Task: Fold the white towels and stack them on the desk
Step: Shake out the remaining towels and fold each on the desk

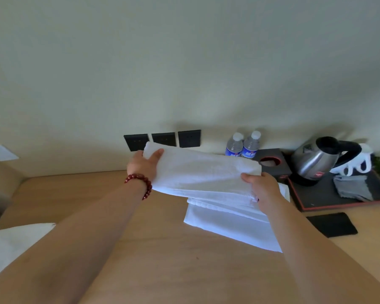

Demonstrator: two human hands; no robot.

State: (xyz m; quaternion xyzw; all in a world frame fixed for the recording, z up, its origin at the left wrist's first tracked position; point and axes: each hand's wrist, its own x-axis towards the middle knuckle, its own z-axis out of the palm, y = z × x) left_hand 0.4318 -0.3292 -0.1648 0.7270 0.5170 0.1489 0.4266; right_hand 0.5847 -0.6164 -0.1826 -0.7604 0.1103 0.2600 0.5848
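Now, going from the left side, a heap of white cloth [7, 244] lies at about eight o'clock, at the edge of the wooden desk [79, 198]. Next comes the left hand [144, 164], with a red bead bracelet [142, 184] on its wrist. Its thumb lies on top of the folded white towel [202, 172] and pinches the towel's left end; the other fingers are hidden under it. This towel is held up in the air near the middle, just above a stack of folded white towels [230, 224] that lies on the desk at about four o'clock from the middle. Behind the towel, three black wall plates [162, 139] sit on the wall. The right hand [261, 187] grips the towel's right end, thumb on top and fingers curled below. At two o'clock stand two water bottles [242, 144], then a black box [271, 162], then a shiny kettle [316, 161] on a black tray [329, 198]. A grey cloth [352, 186] lies on the tray too. A black mat [332, 224] lies on the desk at three o'clock.
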